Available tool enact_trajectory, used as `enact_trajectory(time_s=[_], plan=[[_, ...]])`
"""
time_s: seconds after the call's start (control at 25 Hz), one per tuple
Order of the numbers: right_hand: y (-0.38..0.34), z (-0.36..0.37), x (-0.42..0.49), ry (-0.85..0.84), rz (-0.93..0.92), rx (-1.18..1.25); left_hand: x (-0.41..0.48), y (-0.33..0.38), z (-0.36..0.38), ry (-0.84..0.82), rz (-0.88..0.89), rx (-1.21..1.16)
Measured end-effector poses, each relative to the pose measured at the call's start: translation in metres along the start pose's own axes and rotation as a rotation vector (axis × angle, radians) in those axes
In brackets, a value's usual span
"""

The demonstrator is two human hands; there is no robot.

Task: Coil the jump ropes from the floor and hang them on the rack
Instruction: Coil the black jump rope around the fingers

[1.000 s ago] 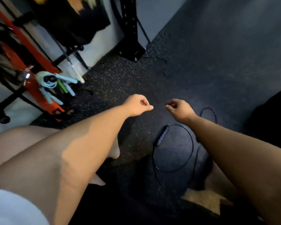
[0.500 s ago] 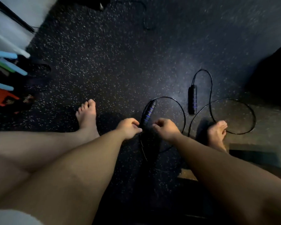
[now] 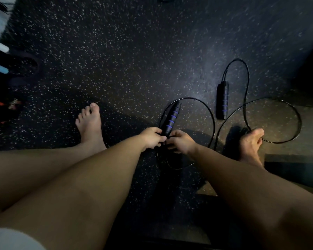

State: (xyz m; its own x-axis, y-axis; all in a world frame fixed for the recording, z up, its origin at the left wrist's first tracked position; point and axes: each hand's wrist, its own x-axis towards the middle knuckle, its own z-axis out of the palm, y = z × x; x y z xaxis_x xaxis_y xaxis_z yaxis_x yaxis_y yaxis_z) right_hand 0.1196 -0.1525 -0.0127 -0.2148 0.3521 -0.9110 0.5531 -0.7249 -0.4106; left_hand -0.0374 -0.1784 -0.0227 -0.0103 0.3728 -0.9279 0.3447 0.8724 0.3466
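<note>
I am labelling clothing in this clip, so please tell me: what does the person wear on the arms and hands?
Nothing that shows. The left arm and right arm are bare, without sleeves. The left hand and right hand have no gloves; no watch, band or ring shows, though the light is dim.

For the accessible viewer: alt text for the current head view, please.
Seen from above, a person's left hand and right hand grip the lower end of a black, blue-ringed jump rope handle against a speckled dark floor. The second handle lies apart to the right, its thin cord looping past a bare foot.
</note>
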Motion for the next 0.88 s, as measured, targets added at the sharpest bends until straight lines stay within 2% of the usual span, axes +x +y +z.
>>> enact_trajectory(time_s=[0.16, 0.28, 0.4, 0.52, 0.64, 0.72, 0.88], plan=[[0.007, -0.015, -0.027, -0.151, -0.042, 0.210, -0.016, 0.025, -0.003, -0.019, 0.075, 0.011], [-0.003, -0.020, -0.053, -0.157, -0.138, 0.256, -0.044, 0.048, -0.009, 0.043, 0.156, 0.042], [-0.025, -0.029, -0.076, -0.010, -0.338, 0.009, -0.076, 0.069, -0.017, 0.161, 0.278, 0.064], [-0.056, -0.041, -0.114, 0.066, -0.463, -0.265, -0.121, 0.100, -0.026, 0.323, 0.463, 0.098], [-0.093, -0.053, -0.159, 0.144, -0.640, -0.476, -0.176, 0.131, -0.032, 0.217, 0.565, 0.223], [-0.123, -0.058, -0.192, 0.212, -0.752, -0.546, -0.215, 0.147, -0.039, 0.220, 0.591, 0.315], [-0.175, -0.066, -0.273, 0.231, -0.959, -0.591, -0.291, 0.174, -0.055, 0.254, 0.730, 0.255]])
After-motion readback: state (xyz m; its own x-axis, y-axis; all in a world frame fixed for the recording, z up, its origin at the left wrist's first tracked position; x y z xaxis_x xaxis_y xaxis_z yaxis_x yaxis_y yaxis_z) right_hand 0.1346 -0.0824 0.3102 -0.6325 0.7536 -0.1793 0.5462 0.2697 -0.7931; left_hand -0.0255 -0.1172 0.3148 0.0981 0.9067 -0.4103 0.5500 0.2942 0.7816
